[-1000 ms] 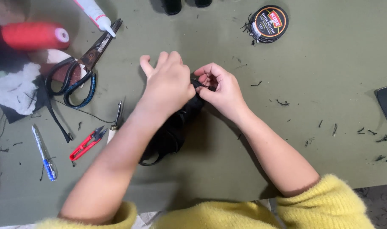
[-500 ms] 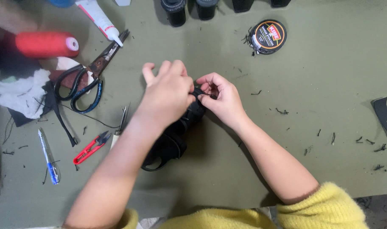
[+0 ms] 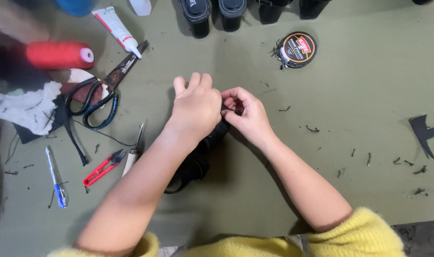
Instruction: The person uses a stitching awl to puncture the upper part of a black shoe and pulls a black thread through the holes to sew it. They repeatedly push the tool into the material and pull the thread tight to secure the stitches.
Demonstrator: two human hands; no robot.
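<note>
Both hands pinch a black shoe (image 3: 198,159); left hand (image 3: 195,107) hides most of it, right hand (image 3: 248,114) covers the tip at 3 o'clock.

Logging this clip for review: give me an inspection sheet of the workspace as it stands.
Surface: green mat, strewn with black scraps.
Job's things: black item under both hands.
Clutter: scissors, red spool, glue tube, red snips, pen, round tin, white cloth.
Grippers: left hand covers the item; right hand pinches at its top.
Cables: nothing seen.
Surroundings: black shoes at far edge.
</note>
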